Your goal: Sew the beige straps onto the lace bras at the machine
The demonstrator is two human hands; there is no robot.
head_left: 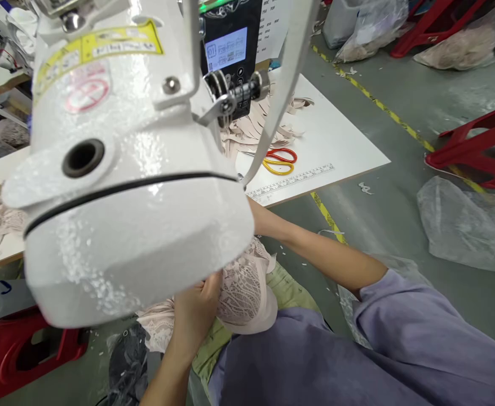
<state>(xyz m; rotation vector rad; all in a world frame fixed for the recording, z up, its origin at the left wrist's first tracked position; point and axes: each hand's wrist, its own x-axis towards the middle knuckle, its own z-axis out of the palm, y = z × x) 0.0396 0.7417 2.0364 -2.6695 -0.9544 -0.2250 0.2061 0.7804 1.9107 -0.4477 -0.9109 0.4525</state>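
A beige lace bra (243,290) hangs in front of my body, its moulded cup towards me, with part of it under the sewing machine head (137,237). My left hand (200,307) is closed on the bra's edge beside the cup; its fingertips are hidden beneath the machine. More lace (158,327) spreads out to the left of that wrist. From the right my right forearm (310,248) reaches behind the machine head, which covers that hand and whatever it touches. The needle area is also out of sight.
Scissors (279,162) with red and yellow handles lie on the white table (349,152) near a printed ruler (294,181) and beige strips (256,124). A lit control panel (228,51) stands behind. Red stools (480,141) and plastic bags (463,225) are on the floor.
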